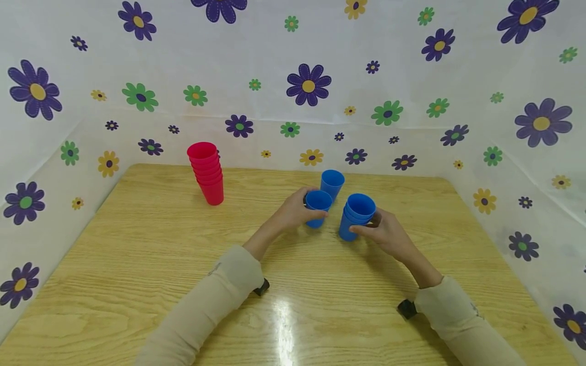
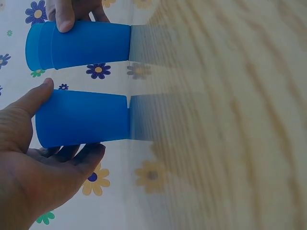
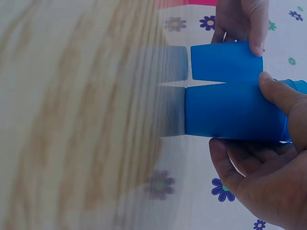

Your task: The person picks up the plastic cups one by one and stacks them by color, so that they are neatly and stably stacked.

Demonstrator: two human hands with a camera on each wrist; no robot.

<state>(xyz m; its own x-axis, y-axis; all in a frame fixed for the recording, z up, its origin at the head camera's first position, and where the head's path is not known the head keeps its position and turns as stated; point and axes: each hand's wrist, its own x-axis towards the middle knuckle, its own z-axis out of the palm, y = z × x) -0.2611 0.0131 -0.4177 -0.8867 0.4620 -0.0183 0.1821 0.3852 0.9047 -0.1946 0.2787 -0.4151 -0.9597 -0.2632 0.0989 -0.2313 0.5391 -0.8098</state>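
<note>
My left hand [image 1: 293, 209] grips a single blue cup [image 2: 81, 119], thumb on one side near the rim and fingers round the other. To its right, my right hand [image 1: 388, 235] holds a short stack of nested blue cups [image 1: 350, 227], its rims showing one above another. Both the cup and the stack are upright, their bases at the tabletop in the wrist views. Just behind them stands another blue cup [image 1: 332, 182], partly covered by the left hand's cup in the head view.
A tall stack of red cups [image 1: 212, 189] stands at the back left of the wooden table [image 1: 137, 254]. Behind and at both sides hangs a white flowered sheet [image 1: 265, 61]. Dark wrist cameras sit under both sleeves, close over the table.
</note>
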